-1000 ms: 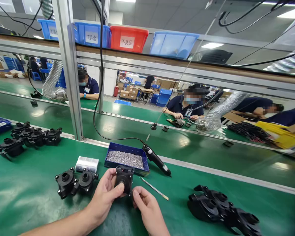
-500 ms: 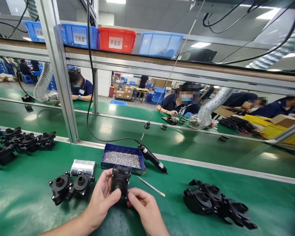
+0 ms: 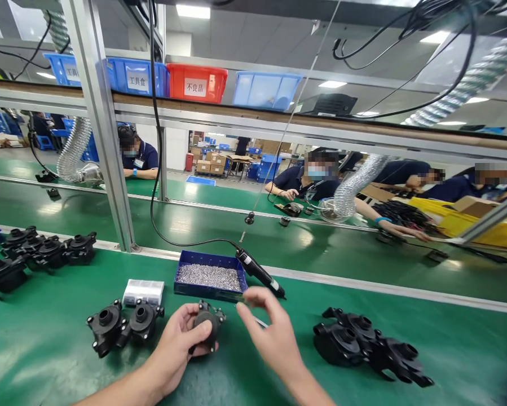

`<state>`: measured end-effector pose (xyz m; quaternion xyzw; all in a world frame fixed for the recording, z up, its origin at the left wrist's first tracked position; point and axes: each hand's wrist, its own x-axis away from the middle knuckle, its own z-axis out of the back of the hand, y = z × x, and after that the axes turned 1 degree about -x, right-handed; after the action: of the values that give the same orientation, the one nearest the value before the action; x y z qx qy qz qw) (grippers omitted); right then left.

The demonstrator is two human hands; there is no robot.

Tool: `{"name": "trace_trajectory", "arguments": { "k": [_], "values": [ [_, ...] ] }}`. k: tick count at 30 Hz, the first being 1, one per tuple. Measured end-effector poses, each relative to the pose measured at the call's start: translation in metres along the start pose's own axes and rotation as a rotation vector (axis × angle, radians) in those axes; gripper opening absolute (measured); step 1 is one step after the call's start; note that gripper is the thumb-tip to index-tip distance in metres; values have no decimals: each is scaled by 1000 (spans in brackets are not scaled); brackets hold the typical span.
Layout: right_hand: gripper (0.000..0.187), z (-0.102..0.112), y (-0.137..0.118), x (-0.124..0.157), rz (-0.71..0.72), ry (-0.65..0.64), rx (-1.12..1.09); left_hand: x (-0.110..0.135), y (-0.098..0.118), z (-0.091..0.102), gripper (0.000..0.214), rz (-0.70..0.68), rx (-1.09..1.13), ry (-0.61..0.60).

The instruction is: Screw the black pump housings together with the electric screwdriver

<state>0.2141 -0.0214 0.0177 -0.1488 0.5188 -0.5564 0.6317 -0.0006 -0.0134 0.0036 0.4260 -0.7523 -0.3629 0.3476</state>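
Observation:
My left hand is closed round a black plastic pump housing, the thumb pressed on its round face. To the right, my right hand is raised off the housing, thumb and forefinger apart with nothing visible between them. It hovers over thin metal tweezers, mostly hidden behind the fingers. Just beyond the hands stands a blue bin full of small silvery screws. A black electric screwdriver leans on the bin's right side, its cable running up.
Two similar housings lie left, by a clear plastic packet. More housings sit at far left and right. A metal post rises behind. A co-worker's arm reaches along the bench opposite.
My right hand has let go of the housing and moved up and right, towards the tweezers. My left hand has tilted the housing. A co-worker's arm has stretched out across the way.

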Motion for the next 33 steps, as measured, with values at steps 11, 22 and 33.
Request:
{"name": "trace_trajectory", "arguments": {
  "k": [11,22,33],
  "values": [
    [19,39,25,-111,-106,-233,396,6,3,0,64,206,-154,-61],
    [37,-6,-89,-44,72,-46,-745,12,-17,-14,67,257,-270,-56],
    [34,-20,-84,-30,98,-166,-778,12,-19,-17,52,248,-291,-40]
  ]
}}
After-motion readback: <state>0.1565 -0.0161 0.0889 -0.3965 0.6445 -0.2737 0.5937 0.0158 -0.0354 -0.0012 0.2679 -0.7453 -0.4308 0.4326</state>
